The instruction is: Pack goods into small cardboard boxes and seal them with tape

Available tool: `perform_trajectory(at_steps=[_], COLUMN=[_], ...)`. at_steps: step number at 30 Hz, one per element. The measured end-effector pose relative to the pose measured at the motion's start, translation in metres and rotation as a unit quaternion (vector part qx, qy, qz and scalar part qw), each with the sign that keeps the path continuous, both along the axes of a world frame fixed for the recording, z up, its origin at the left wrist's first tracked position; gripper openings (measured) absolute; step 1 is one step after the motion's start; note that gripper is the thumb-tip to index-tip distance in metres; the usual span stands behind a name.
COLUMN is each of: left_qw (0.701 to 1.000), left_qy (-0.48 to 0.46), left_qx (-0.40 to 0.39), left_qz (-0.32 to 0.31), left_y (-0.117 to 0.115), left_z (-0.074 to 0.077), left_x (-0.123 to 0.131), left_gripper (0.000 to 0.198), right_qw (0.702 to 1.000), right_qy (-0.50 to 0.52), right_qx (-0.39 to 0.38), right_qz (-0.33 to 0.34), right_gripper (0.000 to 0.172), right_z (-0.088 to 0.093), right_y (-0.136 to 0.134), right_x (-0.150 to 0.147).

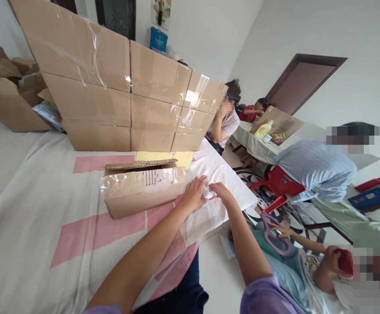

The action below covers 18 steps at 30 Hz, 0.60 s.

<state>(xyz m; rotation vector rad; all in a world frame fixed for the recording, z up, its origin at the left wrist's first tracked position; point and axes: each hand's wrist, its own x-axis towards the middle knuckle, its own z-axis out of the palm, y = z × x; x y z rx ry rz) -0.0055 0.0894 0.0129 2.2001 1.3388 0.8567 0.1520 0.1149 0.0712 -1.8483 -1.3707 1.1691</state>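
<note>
Both my hands meet at a small white object close to the table's right edge. It has a greyish top and a pinkish lower part, but its kind is too small to make out. My left hand is closed around its left side, fingers curled over. From the right, my right hand has bent fingers closed against it; the fingertips are partly hidden. Just left of my left hand lies a long, low cardboard box, its top flap raised and tape along its side.
A tall taped cardboard panel stands across the table's far side. Yellow sheets lie at its foot. Opened cartons sit far left. People work at other tables; a red chair and a child holding a purple ring-shaped thing are right.
</note>
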Motion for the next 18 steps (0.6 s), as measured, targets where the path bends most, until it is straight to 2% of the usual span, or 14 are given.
perform_trajectory(at_steps=[5,14,18], left_qw=[1.000,1.000,1.000], left_qy=[-0.002,0.007,0.006], left_qx=[0.003,0.009,0.026], left_qz=[0.003,0.003,-0.007], left_y=[0.001,0.000,-0.002], left_z=[-0.002,-0.001,0.000], left_x=[0.001,0.001,0.000], left_gripper=[0.100,0.098,0.093], right_qw=[1.000,0.995,0.995], right_qy=[-0.014,-0.097,-0.098], right_qx=[-0.011,-0.007,-0.011], right_qz=[0.013,-0.006,-0.019], right_gripper=[0.017,0.010,0.008], right_z=[-0.001,0.021,0.020], right_y=[-0.002,-0.003,-0.014], right_x=[-0.002,0.006,0.015])
